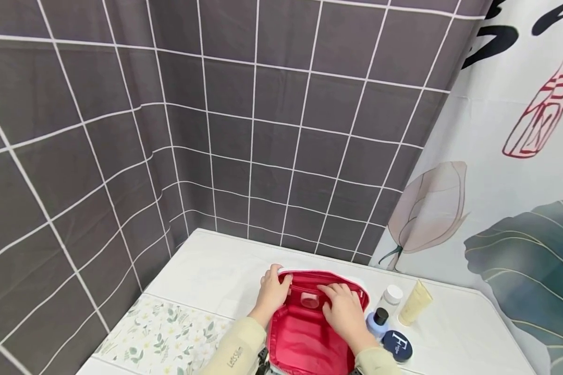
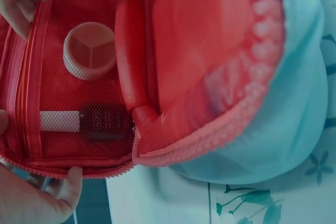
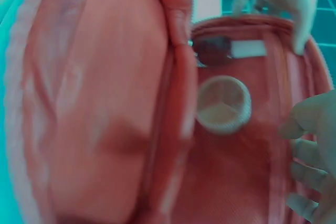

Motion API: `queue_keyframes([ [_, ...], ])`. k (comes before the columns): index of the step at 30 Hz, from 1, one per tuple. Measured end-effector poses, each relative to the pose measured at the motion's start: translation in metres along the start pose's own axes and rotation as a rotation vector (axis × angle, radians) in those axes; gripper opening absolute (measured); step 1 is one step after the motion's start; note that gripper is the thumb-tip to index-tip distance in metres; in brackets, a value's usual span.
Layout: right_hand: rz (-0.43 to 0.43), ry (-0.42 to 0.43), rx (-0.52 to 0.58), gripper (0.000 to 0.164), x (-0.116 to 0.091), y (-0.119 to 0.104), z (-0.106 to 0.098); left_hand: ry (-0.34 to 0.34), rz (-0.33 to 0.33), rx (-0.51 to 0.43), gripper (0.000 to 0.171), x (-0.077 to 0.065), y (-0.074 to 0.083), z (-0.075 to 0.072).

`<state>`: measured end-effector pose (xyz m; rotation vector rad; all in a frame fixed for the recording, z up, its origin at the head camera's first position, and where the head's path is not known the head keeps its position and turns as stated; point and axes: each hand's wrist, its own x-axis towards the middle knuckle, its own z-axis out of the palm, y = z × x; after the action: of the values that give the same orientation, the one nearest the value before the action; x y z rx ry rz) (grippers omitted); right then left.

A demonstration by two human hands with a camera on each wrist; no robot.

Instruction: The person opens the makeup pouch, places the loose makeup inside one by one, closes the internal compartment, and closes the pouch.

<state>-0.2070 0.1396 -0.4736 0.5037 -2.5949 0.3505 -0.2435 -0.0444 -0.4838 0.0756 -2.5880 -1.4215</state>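
Note:
A cosmetic bag (image 1: 305,333) with a red lining lies unzipped on the table, its lid standing up at the back. My left hand (image 1: 273,292) grips the lid's left edge, thumb inside and fingers behind. My right hand (image 1: 344,312) reaches over the lid's right part, its loosely bent fingers touching the zipped edge of the mesh pocket (image 3: 231,166). Behind the mesh sit a round three-section container (image 2: 90,51) and a small dark bottle (image 2: 105,123) with a white cap. The bag's main compartment (image 2: 199,30) shows bare red lining.
Right of the bag stand a white-capped bottle (image 1: 391,297), a blue bottle (image 1: 377,325) with a black cap, a yellow tube (image 1: 415,303) and a dark round case (image 1: 397,346). A floral mat (image 1: 169,333) covers the table's left part. Dark gridded curtain (image 1: 281,130) hangs behind.

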Motion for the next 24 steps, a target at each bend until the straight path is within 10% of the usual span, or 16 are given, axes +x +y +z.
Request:
queue_keyframes([
  [7,0.063,0.140,0.123,0.035,-0.010,0.024,-0.050,0.001,0.005,-0.010,0.033,0.001,0.001,0.000],
  [12,0.290,0.179,0.227,0.030,-0.030,0.056,-0.083,0.003,0.009,-0.019,0.032,0.000,0.002,-0.001],
  [17,0.589,-0.051,0.238,0.039,-0.063,0.090,-0.087,-0.007,-0.001,-0.022,0.032,-0.001,0.003,-0.002],
  [24,0.629,-0.296,0.254,0.063,-0.096,0.119,-0.053,-0.006,-0.013,-0.016,0.034,-0.002,0.004,-0.001],
])
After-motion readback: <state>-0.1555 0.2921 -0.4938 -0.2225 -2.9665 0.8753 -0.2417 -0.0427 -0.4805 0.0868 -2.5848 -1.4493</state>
